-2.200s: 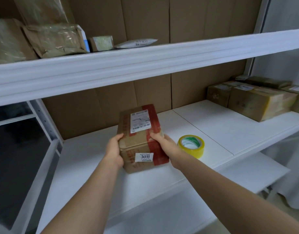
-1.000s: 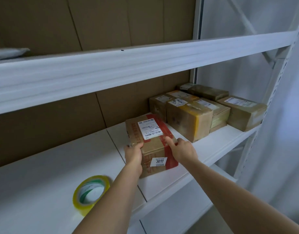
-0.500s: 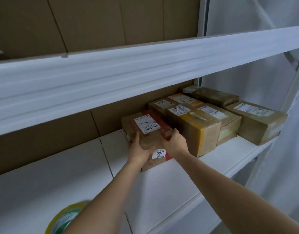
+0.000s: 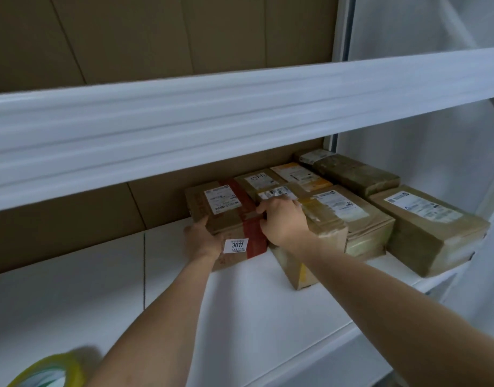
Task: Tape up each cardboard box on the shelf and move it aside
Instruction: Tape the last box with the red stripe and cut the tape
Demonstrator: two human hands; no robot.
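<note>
A brown cardboard box (image 4: 226, 216) with a red tape band, a white shipping label and a "3011" sticker sits on the white shelf (image 4: 240, 317), pushed against the row of taped boxes (image 4: 352, 216) on its right. My left hand (image 4: 202, 238) grips its near left corner. My right hand (image 4: 285, 222) holds its right edge, fingers curled over the top, between this box and the neighbouring one. A yellow tape roll (image 4: 49, 371) lies on the shelf at the bottom left, partly cut off by the frame.
A white upper shelf beam (image 4: 240, 118) runs across just above the boxes. Brown cardboard backing covers the rear wall. Several taped boxes fill the shelf's right end up to a white upright (image 4: 491, 208). Bare shelf lies left of the held box.
Both hands carried the box with the "3011" sticker rightwards along the shelf, away from the tape roll, and slid it back until it sits against the row of boxes.
</note>
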